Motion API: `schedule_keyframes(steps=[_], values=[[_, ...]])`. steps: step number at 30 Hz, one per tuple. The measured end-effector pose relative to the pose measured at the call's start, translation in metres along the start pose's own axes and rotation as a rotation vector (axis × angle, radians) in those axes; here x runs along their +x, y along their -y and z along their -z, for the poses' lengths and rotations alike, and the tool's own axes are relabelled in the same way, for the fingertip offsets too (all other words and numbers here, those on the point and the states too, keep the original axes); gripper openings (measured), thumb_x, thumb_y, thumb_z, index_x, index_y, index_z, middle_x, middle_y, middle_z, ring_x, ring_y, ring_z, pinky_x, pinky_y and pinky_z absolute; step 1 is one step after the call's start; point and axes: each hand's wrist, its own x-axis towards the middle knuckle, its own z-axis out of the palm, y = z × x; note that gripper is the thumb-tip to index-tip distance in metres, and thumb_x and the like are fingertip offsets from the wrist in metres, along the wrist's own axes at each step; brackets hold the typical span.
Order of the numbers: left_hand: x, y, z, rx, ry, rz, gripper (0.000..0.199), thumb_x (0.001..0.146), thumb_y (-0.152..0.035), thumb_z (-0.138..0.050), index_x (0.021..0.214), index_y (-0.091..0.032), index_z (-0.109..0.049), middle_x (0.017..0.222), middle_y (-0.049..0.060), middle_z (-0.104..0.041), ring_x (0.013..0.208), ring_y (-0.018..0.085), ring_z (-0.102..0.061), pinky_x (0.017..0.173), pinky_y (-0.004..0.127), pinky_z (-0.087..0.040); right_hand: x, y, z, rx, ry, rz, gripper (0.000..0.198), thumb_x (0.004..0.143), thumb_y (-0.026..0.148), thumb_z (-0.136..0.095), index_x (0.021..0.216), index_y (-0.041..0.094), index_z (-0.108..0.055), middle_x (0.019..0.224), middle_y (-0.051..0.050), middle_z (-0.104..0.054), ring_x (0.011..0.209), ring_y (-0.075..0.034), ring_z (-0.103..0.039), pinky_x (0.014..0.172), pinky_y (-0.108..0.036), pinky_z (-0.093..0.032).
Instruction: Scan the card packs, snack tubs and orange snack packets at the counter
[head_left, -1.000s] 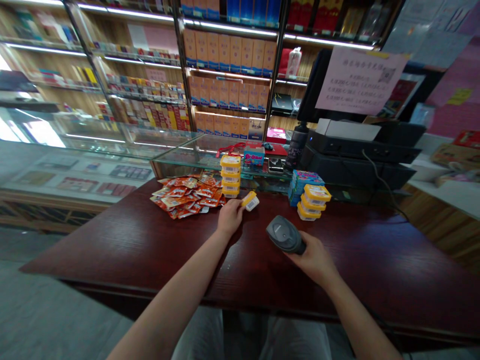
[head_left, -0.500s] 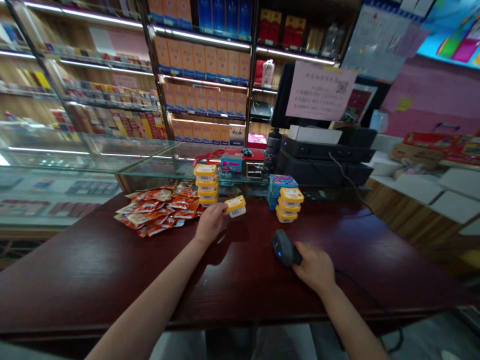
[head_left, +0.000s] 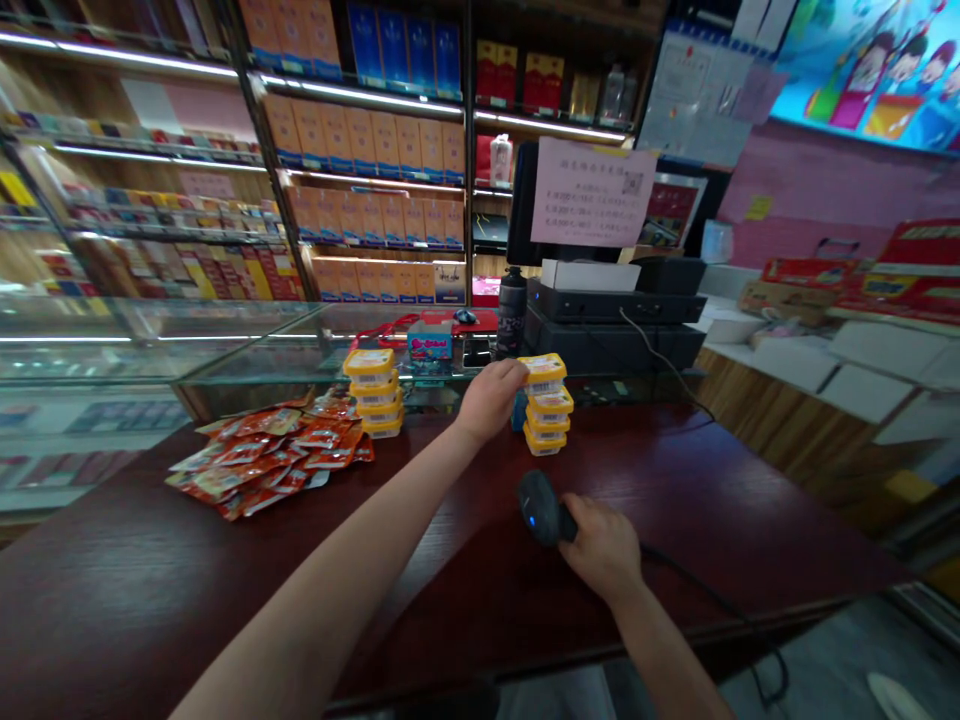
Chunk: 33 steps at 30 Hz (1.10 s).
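My left hand [head_left: 491, 400] grips a small yellow-lidded plastic tub [head_left: 542, 371] by its left side. That tub is at the top of the right-hand stack of tubs [head_left: 547, 420]; I cannot tell whether its weight rests there. Low over the counter, my right hand [head_left: 604, 545] is closed around the handle of a black barcode scanner [head_left: 540, 508] with a blue light on. Another stack of the same tubs [head_left: 379, 410] stands to the left, beside a heap of orange snack packets [head_left: 270, 450]. Blue boxes [head_left: 518, 410] behind my left hand are mostly hidden.
The dark red counter [head_left: 450, 600] carries everything. Behind it are a glass case [head_left: 292, 345] with a pink-and-blue box [head_left: 430, 342], a dark bottle [head_left: 512, 315], and a monitor with a pink paper notice [head_left: 592, 195]. The scanner's cable [head_left: 705, 580] trails right.
My left hand has carried the tub rightward from mid-counter to the top of the right-hand stack. My right hand still holds the scanner. The view has shifted to the right.
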Motion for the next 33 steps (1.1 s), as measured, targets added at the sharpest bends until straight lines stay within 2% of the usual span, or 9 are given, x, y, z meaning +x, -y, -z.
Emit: schedule_keyframes(steps=[4,8,15,19,22,25,28,33], values=[[0.016,-0.004,-0.018,0.037,0.063,-0.037,0.019,0.090,-0.015,-0.044,0.103,-0.017,-0.059,0.107,0.009,-0.061,0.102,0.021,-0.056,0.090,0.034,-0.046,0.001,-0.001,-0.001,-0.006,-0.007,-0.002,0.023,0.075,0.022,-0.055,0.098,0.022,-0.061,0.091,-0.003,-0.067,0.086,-0.020,-0.062,0.069,-0.029,-0.036],[0.010,-0.005,-0.025,0.064,0.125,-0.108,0.020,0.090,-0.016,-0.046,0.104,-0.019,-0.059,0.105,0.008,-0.062,0.101,0.021,-0.055,0.090,0.034,-0.046,0.001,-0.002,0.000,-0.003,-0.007,0.005,0.021,0.074,0.022,-0.057,0.095,0.021,-0.061,0.091,-0.003,-0.067,0.085,-0.020,-0.062,0.068,-0.029,-0.036],[-0.001,-0.014,-0.029,-0.011,-0.002,-0.043,0.019,0.090,-0.024,-0.050,0.106,-0.020,-0.058,0.112,0.008,-0.059,0.103,0.022,-0.052,0.094,0.036,-0.044,0.001,-0.002,-0.001,0.001,-0.016,-0.001,0.022,0.073,0.020,-0.059,0.095,0.022,-0.060,0.090,-0.002,-0.067,0.085,-0.019,-0.062,0.069,-0.028,-0.035],[0.003,-0.019,-0.034,-0.017,-0.002,0.013,0.016,0.089,-0.023,-0.050,0.102,-0.021,-0.058,0.109,0.007,-0.058,0.104,0.022,-0.051,0.094,0.038,-0.044,0.001,-0.002,0.000,-0.015,-0.032,0.006,0.019,0.074,0.021,-0.058,0.093,0.021,-0.060,0.089,-0.002,-0.067,0.083,-0.019,-0.062,0.068,-0.028,-0.035],[0.003,-0.020,-0.034,-0.020,0.013,0.009,0.020,0.088,-0.024,-0.052,0.107,-0.021,-0.057,0.113,0.007,-0.058,0.107,0.023,-0.051,0.095,0.038,-0.044,0.000,-0.002,0.000,-0.013,-0.037,0.016,0.017,0.075,0.022,-0.057,0.092,0.022,-0.060,0.087,-0.002,-0.067,0.082,-0.019,-0.062,0.068,-0.028,-0.036],[-0.008,-0.014,-0.026,-0.010,0.015,-0.029,0.032,0.088,-0.024,-0.053,0.120,-0.020,-0.052,0.126,0.009,-0.053,0.115,0.022,-0.049,0.099,0.037,-0.043,-0.002,-0.004,-0.002,-0.005,-0.039,0.027,0.024,0.074,0.021,-0.058,0.097,0.022,-0.061,0.090,-0.002,-0.068,0.084,-0.020,-0.063,0.069,-0.028,-0.038],[-0.029,0.002,-0.008,0.047,0.029,-0.044,0.034,0.089,-0.026,-0.051,0.123,-0.020,-0.052,0.126,0.009,-0.054,0.117,0.022,-0.049,0.100,0.037,-0.043,-0.005,-0.006,-0.006,0.004,-0.049,0.057,0.030,0.074,0.019,-0.057,0.103,0.023,-0.061,0.093,-0.002,-0.069,0.085,-0.020,-0.064,0.072,-0.028,-0.039],[-0.073,0.053,0.042,0.183,-0.026,0.115,0.030,0.088,-0.024,-0.052,0.117,-0.023,-0.059,0.119,0.009,-0.059,0.115,0.023,-0.050,0.099,0.040,-0.042,-0.008,-0.009,-0.012,-0.035,-0.083,0.094,0.030,0.076,0.019,-0.055,0.105,0.023,-0.061,0.098,-0.003,-0.070,0.086,-0.020,-0.065,0.073,-0.027,-0.041]])
